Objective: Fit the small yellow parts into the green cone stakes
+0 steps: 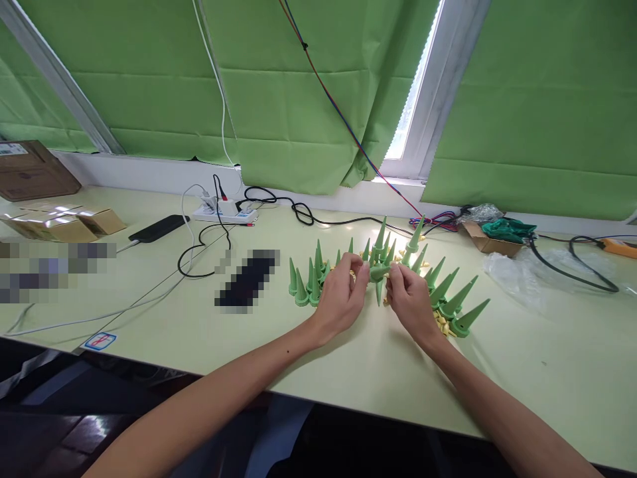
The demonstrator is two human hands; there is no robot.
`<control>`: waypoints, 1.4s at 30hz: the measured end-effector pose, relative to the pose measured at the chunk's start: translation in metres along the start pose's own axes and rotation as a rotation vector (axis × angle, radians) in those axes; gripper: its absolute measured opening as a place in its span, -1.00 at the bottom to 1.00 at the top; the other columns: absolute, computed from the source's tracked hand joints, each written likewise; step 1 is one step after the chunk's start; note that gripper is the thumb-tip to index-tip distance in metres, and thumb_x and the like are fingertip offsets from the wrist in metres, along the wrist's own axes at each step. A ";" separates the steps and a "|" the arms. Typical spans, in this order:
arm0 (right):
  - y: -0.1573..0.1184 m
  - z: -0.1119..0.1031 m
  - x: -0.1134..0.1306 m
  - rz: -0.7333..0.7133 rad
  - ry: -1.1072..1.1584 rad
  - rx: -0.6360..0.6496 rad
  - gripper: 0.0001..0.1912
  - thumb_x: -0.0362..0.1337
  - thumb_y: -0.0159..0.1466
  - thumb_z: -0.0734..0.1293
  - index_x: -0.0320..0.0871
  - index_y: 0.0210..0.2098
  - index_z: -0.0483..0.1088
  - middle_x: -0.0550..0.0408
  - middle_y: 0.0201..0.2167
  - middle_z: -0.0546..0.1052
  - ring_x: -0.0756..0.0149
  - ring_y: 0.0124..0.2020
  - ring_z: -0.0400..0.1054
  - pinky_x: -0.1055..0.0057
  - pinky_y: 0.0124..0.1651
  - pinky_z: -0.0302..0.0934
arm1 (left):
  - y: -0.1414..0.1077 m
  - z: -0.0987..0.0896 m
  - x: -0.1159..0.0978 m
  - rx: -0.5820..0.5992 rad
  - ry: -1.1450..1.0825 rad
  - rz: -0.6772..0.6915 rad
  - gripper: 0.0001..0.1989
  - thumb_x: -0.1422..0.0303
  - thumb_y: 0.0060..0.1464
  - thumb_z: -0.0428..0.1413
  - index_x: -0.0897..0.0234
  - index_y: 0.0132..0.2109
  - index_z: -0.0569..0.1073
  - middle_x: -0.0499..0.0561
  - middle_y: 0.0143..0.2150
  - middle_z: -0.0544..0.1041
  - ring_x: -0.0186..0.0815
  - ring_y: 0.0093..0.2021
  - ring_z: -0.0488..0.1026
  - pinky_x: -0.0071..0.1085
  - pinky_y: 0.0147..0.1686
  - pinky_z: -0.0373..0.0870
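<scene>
I see the green cone (379,273) between both hands over the bench (348,382), its long axis seemingly running crosswise from one to the other. My left hand (342,295) has its fingers pinched on it; my right hand (411,304) has fingers bunched at the opposite end, grip unclear to me.

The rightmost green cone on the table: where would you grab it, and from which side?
Probably pinch the rightmost green cone by its tapering body, just above the wider base, coming from the right. It narrows to a tip, so lower down offers more to hold. A neighbouring cone stands behind it, and small yellow pieces lie on its left.
</scene>
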State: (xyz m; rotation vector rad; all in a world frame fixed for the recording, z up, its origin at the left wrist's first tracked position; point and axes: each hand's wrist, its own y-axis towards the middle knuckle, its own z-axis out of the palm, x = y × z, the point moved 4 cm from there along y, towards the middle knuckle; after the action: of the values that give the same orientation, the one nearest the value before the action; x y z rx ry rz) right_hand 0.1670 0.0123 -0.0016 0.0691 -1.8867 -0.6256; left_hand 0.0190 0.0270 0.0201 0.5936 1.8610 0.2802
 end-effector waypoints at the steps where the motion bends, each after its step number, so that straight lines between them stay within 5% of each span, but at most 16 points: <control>1: 0.000 -0.001 0.000 0.001 0.016 -0.007 -0.52 0.02 0.41 0.14 -0.09 -0.56 0.06 0.26 -0.65 0.12 0.44 -0.62 0.02 0.44 -0.56 -0.05 | 0.001 0.001 0.002 0.014 -0.027 -0.035 -0.71 0.08 0.32 -0.10 0.22 -0.18 0.25 -0.14 -0.45 0.30 -0.47 -0.60 0.10 -0.46 -0.55 0.04; 14: -0.002 -0.002 0.013 -0.106 0.011 0.002 -0.55 -0.01 0.43 0.13 -0.10 -0.52 0.10 0.26 -0.63 0.14 0.44 -0.60 0.01 0.43 -0.52 -0.03 | 0.004 0.013 0.010 0.284 -0.310 -0.270 -0.44 -0.09 0.25 -0.12 0.28 -0.49 0.24 -0.15 -0.68 0.18 -0.48 -0.71 0.14 -0.48 -0.66 0.07; 33: -0.001 0.000 0.005 -0.058 0.015 0.040 -0.55 -0.04 0.43 0.10 -0.09 -0.54 0.03 0.26 -0.63 0.07 0.41 -0.57 -0.06 0.39 -0.50 -0.11 | 0.002 0.012 0.009 0.281 -0.224 -0.154 -0.60 0.03 0.20 0.04 0.26 -0.40 0.21 -0.11 -0.45 0.34 -0.52 -0.63 0.18 -0.48 -0.63 0.05; 42: -0.002 0.000 0.004 -0.033 0.021 0.047 -0.55 -0.03 0.42 0.13 -0.09 -0.55 0.05 0.25 -0.66 0.10 0.41 -0.60 -0.02 0.41 -0.54 -0.11 | 0.002 0.011 0.008 0.275 -0.160 -0.131 -0.65 0.12 0.08 0.18 0.25 -0.37 0.23 -0.18 -0.56 0.26 -0.52 -0.65 0.12 -0.50 -0.62 -0.02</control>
State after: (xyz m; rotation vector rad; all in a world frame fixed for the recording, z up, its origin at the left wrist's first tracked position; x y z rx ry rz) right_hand 0.1649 0.0098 0.0006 0.1371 -1.8831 -0.6002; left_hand 0.0281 0.0316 0.0108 0.6568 1.7857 -0.1088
